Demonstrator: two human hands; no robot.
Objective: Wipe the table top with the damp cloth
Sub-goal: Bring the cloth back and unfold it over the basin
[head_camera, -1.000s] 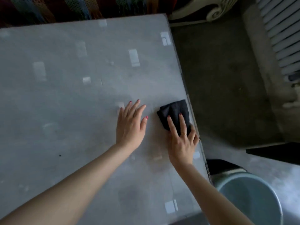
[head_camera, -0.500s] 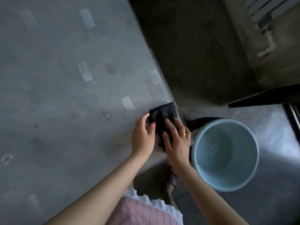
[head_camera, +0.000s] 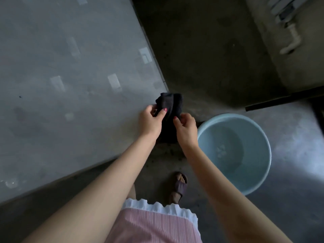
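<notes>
Head view: left hand (head_camera: 149,120) and right hand (head_camera: 185,128) both pinch damp cloth (head_camera: 169,109) off counter (head_camera: 70,67) corner, beside bucket (head_camera: 263,142); wiping apparently paused, remaining coverage unclear.

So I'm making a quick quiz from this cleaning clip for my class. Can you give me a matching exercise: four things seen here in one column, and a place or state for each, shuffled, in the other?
Things:
1. cloth
2. bucket
3. sandal
4. table top

Places or states:
A. on the floor, pale blue, to the right of the hands
B. grey, with pale rectangular patches
C. held by both hands at the table's corner
D. on a foot, on the floor below the hands

Pairs: 1-C, 2-A, 3-D, 4-B
</notes>
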